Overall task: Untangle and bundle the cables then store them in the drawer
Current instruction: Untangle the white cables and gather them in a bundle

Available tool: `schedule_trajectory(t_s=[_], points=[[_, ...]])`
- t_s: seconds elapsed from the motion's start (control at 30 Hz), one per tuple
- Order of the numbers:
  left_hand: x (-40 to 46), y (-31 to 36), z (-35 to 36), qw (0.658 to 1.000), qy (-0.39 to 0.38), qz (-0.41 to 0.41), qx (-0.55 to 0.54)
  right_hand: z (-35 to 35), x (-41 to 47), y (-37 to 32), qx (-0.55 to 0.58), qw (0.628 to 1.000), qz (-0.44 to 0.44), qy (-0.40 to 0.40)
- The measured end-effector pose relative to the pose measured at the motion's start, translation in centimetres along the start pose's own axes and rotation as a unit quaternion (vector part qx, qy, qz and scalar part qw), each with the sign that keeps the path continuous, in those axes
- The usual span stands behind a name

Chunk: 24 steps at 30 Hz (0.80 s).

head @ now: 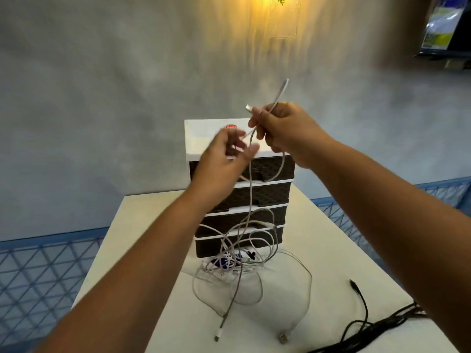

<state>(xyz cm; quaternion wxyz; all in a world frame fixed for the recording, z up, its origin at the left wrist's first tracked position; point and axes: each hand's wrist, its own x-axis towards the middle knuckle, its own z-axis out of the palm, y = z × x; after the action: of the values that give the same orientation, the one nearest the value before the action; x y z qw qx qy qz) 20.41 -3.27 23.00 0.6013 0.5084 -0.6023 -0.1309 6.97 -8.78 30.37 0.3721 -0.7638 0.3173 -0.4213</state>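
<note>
A grey mottled wall (102, 98) fills the background, lit from above by a warm yellow glow, with a blue lattice railing (38, 271) running behind the white surface (331, 250). On that surface stands a small drawer unit (242, 197) with a white top and four dark woven-pattern drawer fronts, all of them pushed in. A small red sticker (230, 127) sits on the white top; its writing is too blurred to read.

Both hands are raised in front of the upper part of the unit. The right hand (288, 133) has its fingers (257, 118) curled round a white cable (251, 189), gripping it near one end, so that a metal plug pokes out to the left of the fingers and another stretch of the cable sticks up above the hand. The left hand (224, 154), blurred by motion, sits just beside and a little below the right; its fingers are loosely spread close to the hanging cable, and whether they pinch it cannot be made out.

From the right hand the white cable drops down in front of the drawers into a tangle of white cables (242, 263) lying on the surface at the foot of the unit, with something dark blue amid the loops. Two plug ends of the tangle lie nearer the viewer. Well apart, at the right near corner, lies a black cable bundle (377, 327).
</note>
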Motion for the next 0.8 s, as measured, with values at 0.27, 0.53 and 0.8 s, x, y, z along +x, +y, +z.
schedule_trajectory(t_s=[0.27, 0.53, 0.8], points=[[-4.8, -6.4, 2.8, 0.988, -0.097, -0.078, 0.091, -3.1, 1.1, -4.9, 0.012, 1.000, -0.016, 0.024], [-2.1, -6.3, 1.5, 0.952, -0.154, -0.114, 0.240, -5.6, 0.5, -3.2, -0.013, 1.000, 0.014, 0.004], [2.4, -1.0, -0.1, 0.988, -0.003, -0.143, 0.066, -6.2, -1.4, 1.3, -0.081, 0.990, 0.091, -0.076]])
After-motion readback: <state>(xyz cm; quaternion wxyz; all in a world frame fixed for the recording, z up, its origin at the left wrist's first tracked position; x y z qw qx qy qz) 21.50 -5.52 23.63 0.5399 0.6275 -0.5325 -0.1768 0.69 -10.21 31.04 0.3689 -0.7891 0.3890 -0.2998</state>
